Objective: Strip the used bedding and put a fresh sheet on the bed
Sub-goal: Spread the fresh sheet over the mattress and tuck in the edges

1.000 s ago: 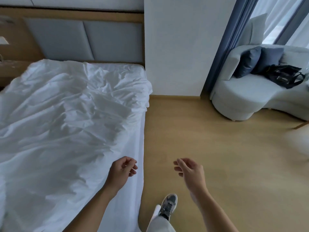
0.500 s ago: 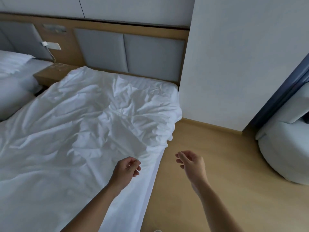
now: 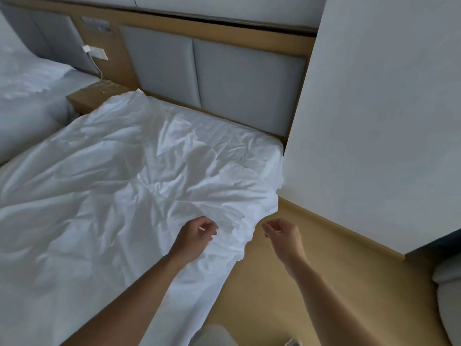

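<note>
Since half a second ago, both hands have closed on the bed's right edge. The left hand (image 3: 197,236) hangs over the crumpled white bedding (image 3: 119,196), fingers loosely curled, gripping nothing visible. The right hand (image 3: 283,233), likewise curled and empty, hangs over the smooth wooden floor (image 3: 311,258), apart from the left. One layer of creased bedding covers the mattress, its edge overhanging. Two grey padded headboard panels (image 3: 247,78) stand behind.

2 bare forearms (image 3: 139,290), seemingly pale grey trousers (image 3: 215,336), a shoe (image 3: 292,342).
</note>
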Demonstrator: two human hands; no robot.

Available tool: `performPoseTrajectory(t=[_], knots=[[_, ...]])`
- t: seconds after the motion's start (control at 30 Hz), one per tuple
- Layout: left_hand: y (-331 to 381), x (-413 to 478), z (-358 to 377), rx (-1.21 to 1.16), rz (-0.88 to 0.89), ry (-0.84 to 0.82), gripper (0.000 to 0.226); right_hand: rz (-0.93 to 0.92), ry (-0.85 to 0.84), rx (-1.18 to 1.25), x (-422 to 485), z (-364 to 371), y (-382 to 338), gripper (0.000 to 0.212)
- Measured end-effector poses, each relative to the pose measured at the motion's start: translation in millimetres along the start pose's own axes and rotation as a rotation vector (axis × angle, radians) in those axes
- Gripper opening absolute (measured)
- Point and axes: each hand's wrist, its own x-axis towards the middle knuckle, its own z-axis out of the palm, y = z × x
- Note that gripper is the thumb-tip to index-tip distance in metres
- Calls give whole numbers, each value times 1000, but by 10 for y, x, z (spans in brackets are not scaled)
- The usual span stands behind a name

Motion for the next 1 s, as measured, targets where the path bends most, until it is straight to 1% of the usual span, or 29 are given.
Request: performPoseTrajectory(t=[0.13, 0.2, 0.27, 0.33, 0.4, 0.47, 0.5, 0.53, 0.57, 0.6, 0.63, 0.67, 0.73, 0.8, 0.83, 0.9, 0.97, 1.0], knots=[[276, 1031, 383, 209, 66, 16, 15, -18, -87, -85, 1178, -150, -80, 9], [280, 1621, 531, 320, 91, -1, 17, -38, -132, -122, 1789, -57, -74, 15], [206, 2351, 627, 493, 143, -30, 21, -65, -161, -190, 2461, 125, -59, 25], [109, 3207, 630, 719, 174, -85, 30, -115, -181, -326, 3193, 386, -24, 44], [28, 4123, 551, 937, 191, -178, 38, -133, -226, -496, 3932, 705, 47, 72], [-120, 5039, 428, 1193, 208, -340, 51, -105, -316, -695, 4609, 1080, 174, 100], [-210, 5431, 355, 1328, 171, -456, 66, -86, -355, -804, 4880, 1285, 267, 108], [-306, 5794, 275, 1449, 109, -583, 84, -83, -389, -920, 5108, 1503, 357, 107], [-419, 6076, 198, 1538, 60, -710, 100, -107, -416, -1016, 5256, 1704, 449, 99], [-535, 6266, 139, 1589, 28, -825, 107, -163, -445, -1088, 5340, 1865, 535, 86], [-642, 6391, 91, 1620, 24, -914, 104, -214, -460, -1105, 5385, 1974, 595, 72], [-738, 6476, 39, 1649, 57, -954, 98, -240, -456, -1062, 5426, 2029, 612, 63], [-867, 6626, -131, 1657, 171, -938, 88, -253, -396, -930, 5603, 2032, 519, 60], [-918, 6757, -349, 1540, 220, -885, 75, -246, -359, -862, 5865, 1971, 293, 60], [-893, 6839, -457, 1457, 203, -845, 65, -241, -360, -852, 6012, 1933, 137, 58], [-718, 7091, -661, 1342, 191, -705, 52, -286, -345, -860, 6319, 1853, -228, 54], [-389, 7485, -826, 1337, 242, -515, 48, -366, -278, -890, 6691, 1740, -618, 57], [-197, 7719, -889, 1359, 274, -408, 48, -435, -210, -917, 6914, 1675, -821, 60]])
